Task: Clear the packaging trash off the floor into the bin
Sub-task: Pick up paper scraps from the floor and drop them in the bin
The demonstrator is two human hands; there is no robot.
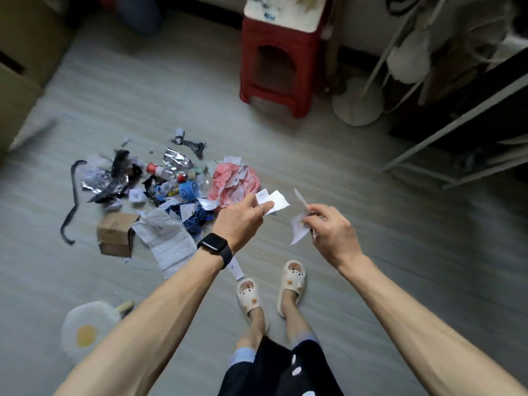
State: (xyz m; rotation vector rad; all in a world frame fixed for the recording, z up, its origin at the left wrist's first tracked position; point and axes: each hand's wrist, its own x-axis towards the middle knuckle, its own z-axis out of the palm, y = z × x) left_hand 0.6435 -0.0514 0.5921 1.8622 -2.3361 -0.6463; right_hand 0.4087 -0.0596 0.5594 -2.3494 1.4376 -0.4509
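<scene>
A heap of packaging trash lies on the floor left of centre: a pink plastic bag (234, 181), silver foil (175, 160), a blue cup (188, 190), a small cardboard box (115, 234), a white padded mailer (168, 240) and a black strap (73, 201). My left hand (243, 221), with a black watch on the wrist, pinches white paper scraps (275, 201) just right of the heap. My right hand (328, 227) grips other white paper slips (298, 227). Both hands hover above the floor. No bin shows in this view.
A red plastic stool (281, 67) stands at the back. A white fan base (357, 105) and a metal rack (457, 124) fill the right side. Cardboard boxes (25, 67) line the left. An egg-shaped cushion (87, 327) lies at bottom left. My slippered feet (271, 292) stand below the hands.
</scene>
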